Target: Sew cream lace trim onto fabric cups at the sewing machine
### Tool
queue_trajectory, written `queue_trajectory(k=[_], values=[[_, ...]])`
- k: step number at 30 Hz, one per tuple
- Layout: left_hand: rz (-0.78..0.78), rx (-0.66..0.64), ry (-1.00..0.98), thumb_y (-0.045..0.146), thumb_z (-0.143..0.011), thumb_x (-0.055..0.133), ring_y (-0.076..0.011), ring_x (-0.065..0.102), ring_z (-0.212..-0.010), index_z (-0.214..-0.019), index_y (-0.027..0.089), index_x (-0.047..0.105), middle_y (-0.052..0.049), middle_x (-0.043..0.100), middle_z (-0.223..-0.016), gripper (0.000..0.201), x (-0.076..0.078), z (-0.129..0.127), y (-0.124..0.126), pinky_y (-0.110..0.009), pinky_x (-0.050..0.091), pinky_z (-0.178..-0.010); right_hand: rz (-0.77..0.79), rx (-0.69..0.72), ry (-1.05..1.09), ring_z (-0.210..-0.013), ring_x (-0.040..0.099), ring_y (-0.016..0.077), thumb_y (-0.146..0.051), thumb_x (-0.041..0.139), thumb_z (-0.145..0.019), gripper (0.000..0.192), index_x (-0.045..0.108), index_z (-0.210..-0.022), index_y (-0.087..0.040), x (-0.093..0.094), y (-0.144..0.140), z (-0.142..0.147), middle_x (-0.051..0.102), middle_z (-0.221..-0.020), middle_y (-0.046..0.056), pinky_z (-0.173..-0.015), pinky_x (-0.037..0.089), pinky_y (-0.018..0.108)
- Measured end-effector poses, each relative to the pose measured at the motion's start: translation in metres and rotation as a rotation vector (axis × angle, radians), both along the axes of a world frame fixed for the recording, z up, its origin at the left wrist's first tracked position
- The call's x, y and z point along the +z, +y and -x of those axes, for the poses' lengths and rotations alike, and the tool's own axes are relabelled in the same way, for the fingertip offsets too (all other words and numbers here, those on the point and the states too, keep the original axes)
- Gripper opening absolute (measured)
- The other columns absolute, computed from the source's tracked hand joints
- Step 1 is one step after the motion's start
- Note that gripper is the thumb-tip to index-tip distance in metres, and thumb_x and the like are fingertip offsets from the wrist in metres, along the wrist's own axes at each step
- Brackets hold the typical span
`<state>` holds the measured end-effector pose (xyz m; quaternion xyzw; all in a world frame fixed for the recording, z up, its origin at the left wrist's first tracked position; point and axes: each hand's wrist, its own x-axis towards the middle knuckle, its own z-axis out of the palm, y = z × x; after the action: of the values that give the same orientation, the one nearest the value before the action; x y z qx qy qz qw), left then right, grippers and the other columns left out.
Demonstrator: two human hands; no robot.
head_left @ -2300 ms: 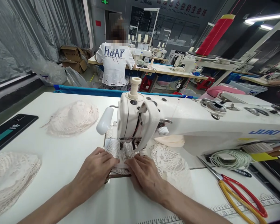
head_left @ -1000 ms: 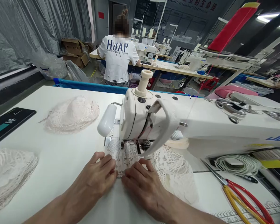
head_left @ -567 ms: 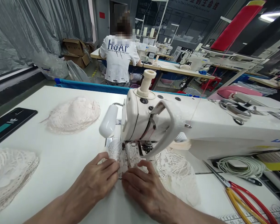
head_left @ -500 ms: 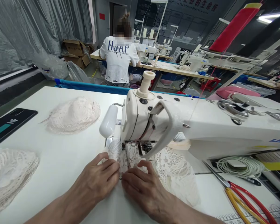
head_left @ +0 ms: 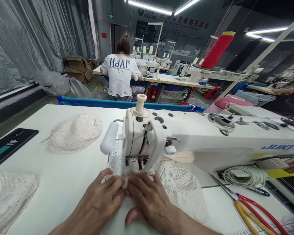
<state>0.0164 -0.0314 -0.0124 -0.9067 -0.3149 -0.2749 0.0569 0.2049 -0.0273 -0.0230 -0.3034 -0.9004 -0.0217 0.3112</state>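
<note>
Left hand (head_left: 101, 204), right hand (head_left: 149, 202) flat, palms down, fingers nearly touching.

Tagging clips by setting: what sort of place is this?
Most likely a garment factory floor. A sewing machine stands on the table, both hands press lace near its needle, and more machines line the tables behind.

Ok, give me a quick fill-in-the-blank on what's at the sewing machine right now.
1. Both hands, the left hand and the right hand, press flat on a piece of white ____ under the needle.
2. The brand word printed in blue on the sewing machine reads ____.
3. The scissors on the table have red and ____ handles.
4. The big thread cone behind the machine is ____.

Missing words: lace; JUKI; yellow; red
</note>
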Motion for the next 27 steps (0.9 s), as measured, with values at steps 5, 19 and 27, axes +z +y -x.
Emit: queue_trajectory(k=[5,19,27], values=[[0.055,0.018,0.034,0.013,-0.095,0.034,-0.0134,0.058,-0.081,-0.095,0.018,0.059,-0.001,0.062,-0.087,0.025,-0.004,0.002,0.015,-0.038,0.028,-0.095,-0.02,-0.076,-0.073,-0.083,0.058,0.0221,-0.068,0.032,-0.082,0.064,0.058,-0.102,-0.013,-0.006,0.01,-0.003,0.066,-0.095,0.011,-0.092,0.03,0.045],[0.047,0.043,0.078,0.019,-0.092,0.045,-0.0165,0.052,-0.105,-0.11,0.019,0.056,-0.004,0.062,-0.107,0.021,-0.016,0.005,0.031,-0.039,0.023,-0.105,-0.047,-0.164,-0.11,-0.103,0.054,0.0246,-0.05,0.041,-0.091,0.051,0.05,-0.123,-0.011,-0.007,0.022,-0.005,0.064,-0.111,0.012,-0.102,0.028,0.047],[-0.048,0.044,0.087,0.021,-0.091,0.049,-0.0181,0.052,-0.105,-0.11,0.017,0.057,-0.006,0.063,-0.106,0.022,-0.028,0.006,0.033,-0.04,0.023,-0.105,-0.08,-0.165,-0.192,-0.108,0.052,0.0257,-0.049,0.041,-0.091,0.05,0.051,-0.121,-0.01,0.006,0.022,-0.011,0.062,-0.115,0.014,-0.097,0.034,0.045]])
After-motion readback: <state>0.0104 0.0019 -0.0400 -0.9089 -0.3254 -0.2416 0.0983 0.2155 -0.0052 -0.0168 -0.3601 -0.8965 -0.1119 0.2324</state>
